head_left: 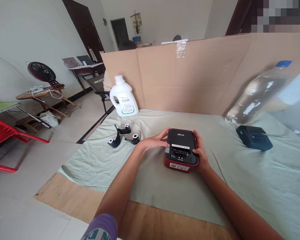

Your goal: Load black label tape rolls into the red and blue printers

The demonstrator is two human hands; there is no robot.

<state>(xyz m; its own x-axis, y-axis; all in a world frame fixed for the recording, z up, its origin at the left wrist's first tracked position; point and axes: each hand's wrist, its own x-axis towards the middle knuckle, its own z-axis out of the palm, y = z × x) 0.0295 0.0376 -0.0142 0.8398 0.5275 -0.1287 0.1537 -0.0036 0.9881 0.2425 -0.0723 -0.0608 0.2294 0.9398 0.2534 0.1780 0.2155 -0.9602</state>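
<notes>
A black and red label printer point(182, 138) rests on the pale green cloth point(150, 180), with a dark slot and a white strip on its top. My left hand point(157, 140) grips its left side, thumb on the upper edge. On the opposite side my right hand point(201, 155) is wrapped around the casing, thumb over the top edge; some of its fingers are hidden. To the left lie three small black rolls with white cores: a front roll point(114, 142), a back roll point(126, 129) and a right roll point(135, 139), their black strips partly unwound.
A white jug point(125, 98) stands at the back left before a cardboard screen point(190, 76). At the right, a large clear bottle point(258, 95) leans near a dark box-like device point(254, 137). Bare wood point(150, 216) shows along the table's front edge.
</notes>
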